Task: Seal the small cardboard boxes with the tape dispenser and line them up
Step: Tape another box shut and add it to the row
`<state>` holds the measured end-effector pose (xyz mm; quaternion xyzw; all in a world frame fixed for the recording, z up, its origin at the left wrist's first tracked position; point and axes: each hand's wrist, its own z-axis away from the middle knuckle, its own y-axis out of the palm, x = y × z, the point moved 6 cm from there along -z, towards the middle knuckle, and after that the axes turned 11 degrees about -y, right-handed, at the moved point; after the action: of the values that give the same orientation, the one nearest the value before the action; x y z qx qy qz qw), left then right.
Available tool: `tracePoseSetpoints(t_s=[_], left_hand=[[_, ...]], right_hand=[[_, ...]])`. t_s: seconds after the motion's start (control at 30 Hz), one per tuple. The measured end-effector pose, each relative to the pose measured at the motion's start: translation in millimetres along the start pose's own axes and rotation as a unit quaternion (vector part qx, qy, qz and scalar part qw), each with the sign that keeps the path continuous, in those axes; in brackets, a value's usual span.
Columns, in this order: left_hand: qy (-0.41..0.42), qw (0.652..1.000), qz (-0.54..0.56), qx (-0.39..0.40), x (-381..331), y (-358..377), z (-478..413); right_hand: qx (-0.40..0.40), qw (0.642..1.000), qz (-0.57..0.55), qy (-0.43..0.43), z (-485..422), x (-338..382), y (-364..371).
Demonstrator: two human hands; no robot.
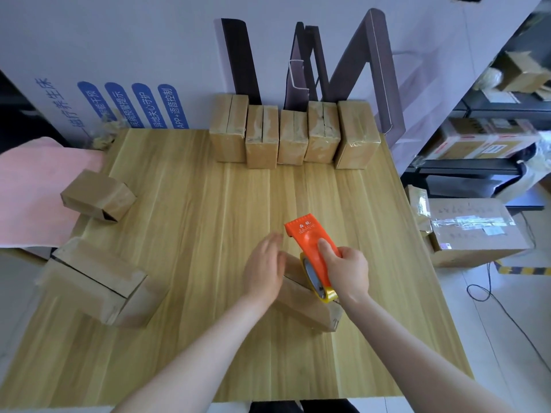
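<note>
A small cardboard box [301, 305] lies near the front middle of the wooden table [190, 222]. My right hand [347, 271] grips an orange tape dispenser [310, 242] with a roll of yellowish tape, held over the box's top. My left hand [264, 265] has straight fingers and rests against the box's left side. Several taped boxes [293, 135] stand in a row at the table's far edge. Two loose boxes wait on the left: a small one [97, 195] and a larger one [101, 284] with a slit along its top.
A pink cloth [32, 189] lies off the table's left edge. Dark frames [369, 64] lean on the wall behind the row. On the right a large taped carton [474, 231] sits on the floor, beside shelves holding parcels and a black cable.
</note>
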<state>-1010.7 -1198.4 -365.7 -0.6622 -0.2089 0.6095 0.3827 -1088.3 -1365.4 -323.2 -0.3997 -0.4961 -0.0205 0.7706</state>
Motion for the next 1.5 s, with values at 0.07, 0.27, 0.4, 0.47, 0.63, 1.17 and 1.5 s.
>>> tracePoseSetpoints(t_s=[0.07, 0.27, 0.4, 0.47, 0.63, 1.17, 1.5], left_hand=[[-0.012, 0.996, -0.052, 0.078, 4.9, 21.7, 13.4], [-0.125, 0.959, 0.132, 0.217, 29.0, 34.8, -4.0], [-0.207, 0.897, 0.244, 0.304, 39.6, 40.3, -9.1], [-0.234, 0.881, 0.253, 0.325, 41.6, 41.3, -9.3], [-0.244, 0.893, 0.275, 0.26, 38.3, 37.7, -5.0], [-0.305, 0.928, 0.188, -0.103, 53.9, -50.7, 52.9], [-0.266, 0.869, 0.395, 0.134, -25.4, -98.3, -2.2]], right_hand=[[0.002, 1.0, -0.005, 0.003, -0.1, 0.6, 1.0], [-0.006, 1.0, -0.014, 0.004, -1.0, 0.8, 2.9], [-0.002, 1.0, -0.021, 0.001, -2.5, 0.5, 4.0], [-0.007, 1.0, -0.022, -0.006, -1.1, 0.0, 3.6], [0.008, 1.0, -0.024, -0.007, 0.4, 4.2, 3.6], [0.112, 0.978, -0.139, -0.111, 20.0, 26.3, -14.0], [0.147, 0.966, -0.152, -0.151, 27.4, 53.8, -33.9]])
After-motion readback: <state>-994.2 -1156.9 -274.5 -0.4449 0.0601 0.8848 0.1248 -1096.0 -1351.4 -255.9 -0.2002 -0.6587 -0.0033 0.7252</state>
